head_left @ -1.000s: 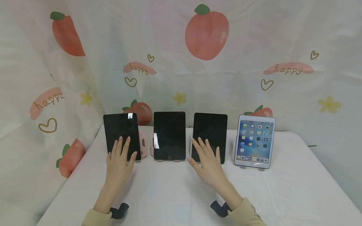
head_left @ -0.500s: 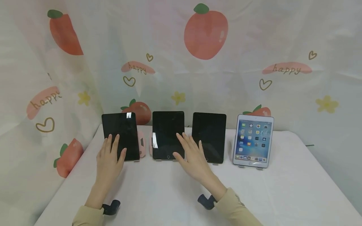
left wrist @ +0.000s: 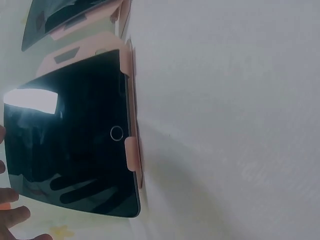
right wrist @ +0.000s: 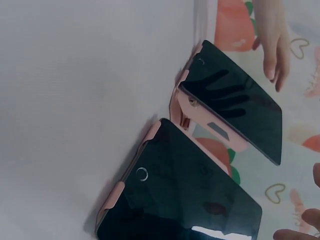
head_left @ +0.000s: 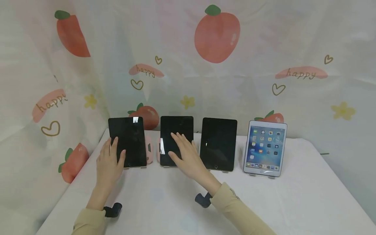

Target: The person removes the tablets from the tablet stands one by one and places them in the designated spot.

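Observation:
Four tablets would be a count, so I name a row: a black tablet [head_left: 130, 137] at the left, a second black tablet [head_left: 168, 125], a third black tablet [head_left: 220, 140] and a white tablet [head_left: 265, 148] with a lit screen of icons. My left hand [head_left: 108, 166], fingers extended, is in front of the leftmost tablet's left side. Over the second tablet's lower part lies my right hand [head_left: 189, 160], its fingers spread. Contact with either screen cannot be made out. Fingertips [left wrist: 15, 217] show at the left wrist view's lower left. Neither hand holds anything.
Pink stands [left wrist: 65, 56] prop up black tablets. They stand along the back of a table with a white cloth [head_left: 164, 209]. A fruit-printed curtain [head_left: 235, 88] hangs behind and at the left. Dark wrist mounts [head_left: 114, 210] jut from both wrists.
My right hand has moved left, from in front of the third tablet to the second. My left hand has shifted left toward the leftmost tablet's outer edge. The tablets stay in place.

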`<act>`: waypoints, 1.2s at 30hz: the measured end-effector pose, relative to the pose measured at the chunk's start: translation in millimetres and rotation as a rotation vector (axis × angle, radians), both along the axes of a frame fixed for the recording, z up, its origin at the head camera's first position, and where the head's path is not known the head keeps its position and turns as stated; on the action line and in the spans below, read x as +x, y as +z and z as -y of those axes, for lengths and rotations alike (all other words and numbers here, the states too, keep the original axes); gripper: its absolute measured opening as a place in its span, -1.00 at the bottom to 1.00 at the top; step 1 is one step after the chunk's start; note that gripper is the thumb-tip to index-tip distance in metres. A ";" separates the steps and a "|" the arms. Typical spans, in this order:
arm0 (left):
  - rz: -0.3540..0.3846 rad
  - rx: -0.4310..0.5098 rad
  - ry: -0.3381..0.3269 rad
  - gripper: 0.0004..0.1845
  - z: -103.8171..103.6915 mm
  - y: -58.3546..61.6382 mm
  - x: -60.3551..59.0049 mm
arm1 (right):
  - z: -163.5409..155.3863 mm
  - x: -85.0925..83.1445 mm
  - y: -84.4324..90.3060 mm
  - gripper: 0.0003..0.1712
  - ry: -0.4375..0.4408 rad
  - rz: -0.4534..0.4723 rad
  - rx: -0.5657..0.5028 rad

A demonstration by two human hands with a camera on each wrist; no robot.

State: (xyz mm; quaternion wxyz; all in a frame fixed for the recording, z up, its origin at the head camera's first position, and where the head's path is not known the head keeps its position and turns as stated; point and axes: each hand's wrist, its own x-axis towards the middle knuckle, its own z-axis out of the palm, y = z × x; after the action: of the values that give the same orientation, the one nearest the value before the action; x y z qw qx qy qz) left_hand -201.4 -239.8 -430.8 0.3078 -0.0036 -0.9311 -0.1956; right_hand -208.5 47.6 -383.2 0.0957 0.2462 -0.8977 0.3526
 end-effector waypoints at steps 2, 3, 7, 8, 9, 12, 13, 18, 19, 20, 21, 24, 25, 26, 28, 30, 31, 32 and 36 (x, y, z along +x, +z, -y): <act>-0.020 0.006 0.002 -0.42 3.5 0.3 -3.5 | 5.8 -5.0 1.8 -0.27 0.015 0.001 -0.019; -0.026 0.007 0.004 -0.42 5.1 0.5 -4.9 | 8.8 -7.6 2.6 -0.28 0.021 0.002 -0.024; -0.044 0.013 0.013 -0.42 10.9 1.5 -10.7 | 20.4 -17.6 5.6 -0.28 0.050 0.023 -0.049; -0.046 0.012 0.016 -0.42 12.1 1.7 -12.0 | 23.1 -19.7 6.3 -0.28 0.056 0.034 -0.054; -0.048 0.012 0.019 -0.42 13.3 1.8 -13.3 | 25.8 -21.9 7.0 -0.28 0.059 0.042 -0.057; -0.056 0.022 0.021 -0.43 16.5 2.2 -17.2 | 33.1 -28.2 8.9 -0.28 0.066 0.067 -0.073; -0.056 0.027 0.022 -0.43 17.3 2.3 -18.4 | 35.4 -30.5 9.3 -0.28 0.068 0.071 -0.079; -0.049 0.053 0.026 -0.43 20.5 3.7 -23.9 | 46.2 -42.8 9.2 -0.30 0.085 0.094 -0.103; -0.044 0.060 0.030 -0.43 21.1 4.1 -25.1 | 48.2 -45.3 8.8 -0.30 0.090 0.102 -0.108; -0.039 0.069 0.033 -0.43 21.7 4.6 -26.4 | 50.3 -47.8 8.4 -0.30 0.096 0.111 -0.114; -0.036 0.079 0.033 -0.43 22.2 5.1 -27.9 | 52.2 -50.0 8.1 -0.30 0.102 0.121 -0.123; -0.026 0.114 0.029 -0.42 23.5 6.5 -32.9 | 57.8 -56.5 6.7 -0.30 0.113 0.143 -0.152; -0.025 0.125 0.026 -0.42 23.7 7.1 -34.5 | 59.9 -58.9 6.2 -0.29 0.116 0.146 -0.163; -0.025 0.137 0.022 -0.42 23.7 7.7 -36.1 | 62.0 -60.9 5.8 -0.29 0.118 0.152 -0.174; -0.023 0.158 0.017 -0.43 24.3 8.9 -39.2 | 66.6 -64.4 5.8 -0.29 0.123 0.176 -0.204; -0.013 0.182 0.025 -0.43 24.6 10.2 -41.3 | 71.9 -67.6 6.1 -0.28 0.122 0.201 -0.224; -0.013 0.193 0.026 -0.44 24.7 10.9 -42.6 | 74.4 -69.4 5.9 -0.29 0.122 0.209 -0.232; -0.012 0.201 0.028 -0.44 24.8 11.8 -44.1 | 76.8 -71.1 5.8 -0.29 0.123 0.217 -0.240; -0.002 0.237 0.035 -0.46 26.0 14.5 -49.4 | 85.3 -78.1 5.9 -0.30 0.130 0.206 -0.260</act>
State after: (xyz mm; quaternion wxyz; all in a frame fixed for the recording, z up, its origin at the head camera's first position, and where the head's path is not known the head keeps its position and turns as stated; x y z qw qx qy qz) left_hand -250.8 -265.8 -416.3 0.3105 0.0486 -0.9011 -0.2989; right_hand -286.6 -37.7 -377.4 0.0111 0.2518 -0.8318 0.4946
